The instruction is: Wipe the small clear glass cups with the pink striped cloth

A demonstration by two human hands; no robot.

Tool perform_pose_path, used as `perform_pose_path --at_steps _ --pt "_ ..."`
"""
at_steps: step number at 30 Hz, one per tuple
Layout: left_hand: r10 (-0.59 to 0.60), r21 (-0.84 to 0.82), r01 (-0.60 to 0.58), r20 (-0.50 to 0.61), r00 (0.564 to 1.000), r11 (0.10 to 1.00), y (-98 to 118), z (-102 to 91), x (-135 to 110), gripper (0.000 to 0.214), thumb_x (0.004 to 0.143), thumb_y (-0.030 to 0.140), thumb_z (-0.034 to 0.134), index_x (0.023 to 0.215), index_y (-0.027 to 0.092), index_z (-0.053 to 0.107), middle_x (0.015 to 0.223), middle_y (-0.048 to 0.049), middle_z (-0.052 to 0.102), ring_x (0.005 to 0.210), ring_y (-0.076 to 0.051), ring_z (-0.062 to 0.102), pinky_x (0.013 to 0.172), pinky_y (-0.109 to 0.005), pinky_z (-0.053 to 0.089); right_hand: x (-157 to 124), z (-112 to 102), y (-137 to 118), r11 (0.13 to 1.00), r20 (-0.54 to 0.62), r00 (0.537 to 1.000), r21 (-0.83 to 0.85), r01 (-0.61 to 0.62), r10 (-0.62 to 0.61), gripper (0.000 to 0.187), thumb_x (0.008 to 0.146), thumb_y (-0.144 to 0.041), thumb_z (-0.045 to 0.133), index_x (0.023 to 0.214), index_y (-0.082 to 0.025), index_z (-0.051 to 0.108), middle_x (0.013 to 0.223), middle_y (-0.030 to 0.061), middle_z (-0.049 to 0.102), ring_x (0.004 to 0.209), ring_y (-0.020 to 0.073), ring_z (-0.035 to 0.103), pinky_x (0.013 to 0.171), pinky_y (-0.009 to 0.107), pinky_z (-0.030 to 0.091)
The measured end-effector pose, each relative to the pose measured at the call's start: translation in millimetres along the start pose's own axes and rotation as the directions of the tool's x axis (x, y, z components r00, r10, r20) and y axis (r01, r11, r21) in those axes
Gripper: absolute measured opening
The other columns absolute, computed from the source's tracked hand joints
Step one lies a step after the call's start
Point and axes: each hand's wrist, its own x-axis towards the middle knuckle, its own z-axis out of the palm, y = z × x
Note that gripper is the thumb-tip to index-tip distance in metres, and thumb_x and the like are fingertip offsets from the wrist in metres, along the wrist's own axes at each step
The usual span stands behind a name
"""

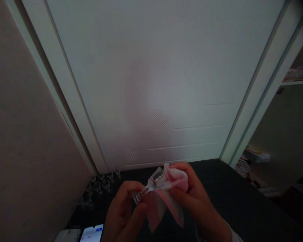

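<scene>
- A dull brownish wall (pixel 27 134) rises well to the left of the held glass (pixel 154 179)
- A pale object (pixel 62 236), too dim to make out, lies left of the held glass and nearer the person
- Small clear glasses (pixel 97 186) stand in a close group, left of the held glass and apart from it
- A phone (pixel 92 234) with its screen lit lies left of the held glass, nearer the person
- The left hand (pixel 126 211) is at the lower end of the held glass, fingers closed around its foot, thumb pressed to it
- The held glass, clear and stemmed, is tilted, foot to the left and mouth up to the right, raised in front of a white panel (pixel 151 74) with ribbed hearts
- A pink and white cloth (pixel 178 179) touches the right side of the held glass, loose ends hanging below; I cannot tell whether any goes inside
- The right hand (pixel 198 201), right of the held glass, has its fingers curled around the bunched cloth
- A dark worktop (pixel 232 188) spreads beneath the held glass
- A shelf (pixel 298 82) is far right of the held glass
</scene>
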Motion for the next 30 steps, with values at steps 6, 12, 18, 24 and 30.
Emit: perform_pose_path --at_steps 6,12,18,24,30 --pt "0.043 0.038 -0.045 0.055 0.998 0.998 -3 -14.3 5 0.026 0.088 0.052 0.071 0.087 0.027 0.072 0.069 0.0046 0.064 0.066 -0.012 0.058 0.065 -0.018 0.045 4 -6 1 0.995 -0.123 0.992 0.101 -0.011 0.023 0.033 0.076 -0.049 0.082 0.088 -0.023 0.066 0.069 -0.0037 0.060 0.055 0.0093 0.048 0.048 0.016 0.041" --pt "0.067 0.168 -0.114 0.265 0.962 0.979 -12 -26.2 10 0.026 0.092 0.050 0.064 0.091 0.025 0.072 0.072 0.0018 0.064 0.066 -0.014 0.059 0.064 -0.022 0.045 13 0 -1 0.966 -0.260 0.944 0.209 -0.150 0.203 0.045 0.066 -0.061 0.084 0.073 -0.019 0.072 0.062 -0.0014 0.063 0.052 0.0107 0.050 0.048 0.019 0.042" --pt "0.028 0.248 -0.093 0.254 0.967 0.964 -17 -18.1 9 0.029 0.092 0.050 0.063 0.089 0.023 0.071 0.074 -0.0002 0.066 0.068 -0.017 0.059 0.064 -0.024 0.045 15 7 -5 0.953 -0.349 0.902 0.252 -0.169 0.253 0.050 0.061 -0.068 0.082 0.069 -0.019 0.074 0.057 0.0002 0.066 0.052 0.0169 0.054 0.049 0.028 0.046" --pt "-0.011 0.331 -0.039 0.147 0.989 0.943 -16 -13.0 8 0.032 0.090 0.054 0.064 0.091 0.023 0.071 0.074 0.0011 0.064 0.068 -0.017 0.059 0.063 -0.024 0.045 9 7 -3 0.964 -0.261 0.932 0.156 -0.216 0.251 0.057 0.071 -0.076 0.069 0.074 -0.020 0.079 0.065 0.0036 0.072 0.056 0.0191 0.059 0.054 0.029 0.048" --pt "0.021 0.311 -0.048 0.091 0.996 0.949 -15 -6.8 3 0.035 0.089 0.057 0.064 0.090 0.023 0.071 0.072 0.0006 0.064 0.066 -0.017 0.058 0.061 -0.025 0.043 10 8 -8 0.982 -0.075 0.989 0.150 -0.111 0.124 0.046 0.080 -0.067 0.068 0.096 -0.026 0.081 0.098 0.0074 0.077 0.085 0.0260 0.068 0.076 0.034 0.054"
